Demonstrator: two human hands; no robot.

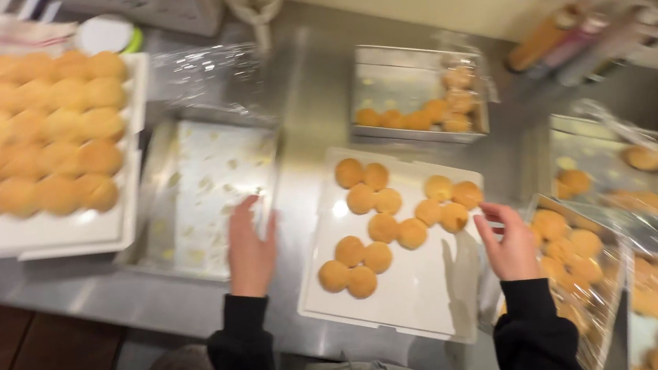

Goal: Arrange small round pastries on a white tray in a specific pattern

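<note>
A steel counter (312, 90) shines under bright light, with dark wooden floor (33, 366) below.

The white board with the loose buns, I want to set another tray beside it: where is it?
In the head view the white board lies on the steel counter centre-right, between the left hand and right hand, below a metal pan.

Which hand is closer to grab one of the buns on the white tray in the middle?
The right hand, I think. Its fingertips sit at the tray's right edge, almost touching the nearest bun. The left hand rests flat by the paper-lined metal pan, away from the buns.
</note>
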